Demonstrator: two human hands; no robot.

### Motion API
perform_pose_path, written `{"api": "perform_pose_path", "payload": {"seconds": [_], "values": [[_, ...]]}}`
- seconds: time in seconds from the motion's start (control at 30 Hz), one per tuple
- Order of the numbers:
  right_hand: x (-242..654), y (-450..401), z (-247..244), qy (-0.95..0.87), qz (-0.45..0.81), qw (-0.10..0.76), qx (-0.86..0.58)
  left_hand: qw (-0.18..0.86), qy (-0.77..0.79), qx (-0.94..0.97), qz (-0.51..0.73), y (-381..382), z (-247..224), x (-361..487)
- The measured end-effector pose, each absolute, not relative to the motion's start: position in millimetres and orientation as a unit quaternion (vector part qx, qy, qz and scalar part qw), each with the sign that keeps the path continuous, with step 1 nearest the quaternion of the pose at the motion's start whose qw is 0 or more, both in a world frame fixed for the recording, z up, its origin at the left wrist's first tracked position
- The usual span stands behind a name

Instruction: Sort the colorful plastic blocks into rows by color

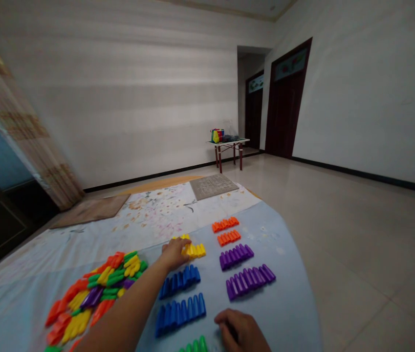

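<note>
My left hand reaches to the yellow pieces, its fingers over the left end of their row; whether it grips one is hidden. Below it lie two rows of blue pieces. My right hand rests near the front edge of the view with curled fingers, right of some green pieces; anything inside it is hidden. Two rows of purple pieces and two shorter rows of orange pieces stand to the right. A mixed heap of coloured pieces lies left of my left forearm.
A pale blue cloth covers the near table, with a flowered cloth behind. A grey mat and a brown mat lie at the far edge. A small table with colourful items stands by the wall.
</note>
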State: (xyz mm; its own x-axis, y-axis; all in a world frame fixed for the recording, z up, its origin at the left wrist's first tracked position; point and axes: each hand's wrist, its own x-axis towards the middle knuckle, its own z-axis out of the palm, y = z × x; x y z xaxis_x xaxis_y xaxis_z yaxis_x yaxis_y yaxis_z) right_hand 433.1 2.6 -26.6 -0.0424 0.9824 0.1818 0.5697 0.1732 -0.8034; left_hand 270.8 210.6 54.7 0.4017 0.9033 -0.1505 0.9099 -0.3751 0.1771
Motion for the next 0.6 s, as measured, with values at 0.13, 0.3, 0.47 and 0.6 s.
{"api": "perform_pose_path", "payload": {"seconds": [0.13, 0.3, 0.47, 0.6], "values": [[434, 3, -30, -0.668, 0.279, 0.378, -0.577, 0.115, 0.545, 0.831, -0.012, 211, 54, 270], [436, -2, -28, -0.663, 0.291, 0.389, -0.57, 0.11, 0.551, 0.825, 0.054, 195, 58, 264], [437, -4, -28, -0.639, 0.299, 0.429, -0.565, 0.092, 0.542, 0.825, 0.132, 158, 65, 240], [440, -5, -28, -0.651, 0.312, 0.413, -0.555, 0.054, 0.592, 0.791, 0.147, 144, 68, 198]]}}
